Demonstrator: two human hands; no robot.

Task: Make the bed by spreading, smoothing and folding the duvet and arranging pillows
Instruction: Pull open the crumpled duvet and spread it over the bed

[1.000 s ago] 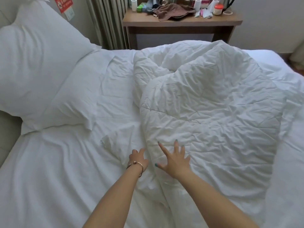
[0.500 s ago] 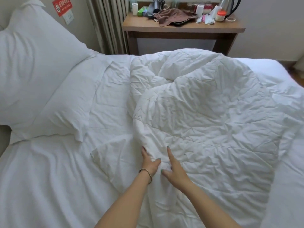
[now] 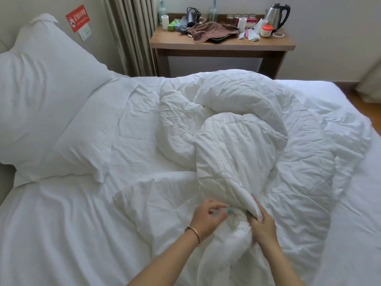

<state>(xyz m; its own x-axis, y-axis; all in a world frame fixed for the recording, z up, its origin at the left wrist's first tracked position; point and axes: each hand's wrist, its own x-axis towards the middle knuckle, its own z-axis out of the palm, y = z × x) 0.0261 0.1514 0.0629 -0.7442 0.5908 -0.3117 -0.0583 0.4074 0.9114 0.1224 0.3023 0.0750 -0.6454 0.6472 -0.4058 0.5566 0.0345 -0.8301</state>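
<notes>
A crumpled white duvet (image 3: 257, 129) lies bunched across the middle and right of the bed (image 3: 61, 234). Near the front edge my right hand (image 3: 261, 226) grips a fold of it and lifts it into a cone-shaped peak. My left hand (image 3: 208, 217), with a bangle on the wrist, pinches the bunched fabric just left of that fold, fingers curled. A large white pillow (image 3: 43, 100) leans against the headboard at the left, over a flatter pillow (image 3: 82, 137) lying on the sheet.
A wooden side table (image 3: 222, 46) stands beyond the bed, cluttered with a kettle (image 3: 277, 16), a brown cloth, bottles and small items. Curtains (image 3: 132, 34) hang to its left. A red sign is fixed on the wall above the pillow. Wooden floor shows at the far right.
Both hands went from resting flat on the duvet to gripping it. A fold has been pulled toward me and raised into a peak. The view has tilted up.
</notes>
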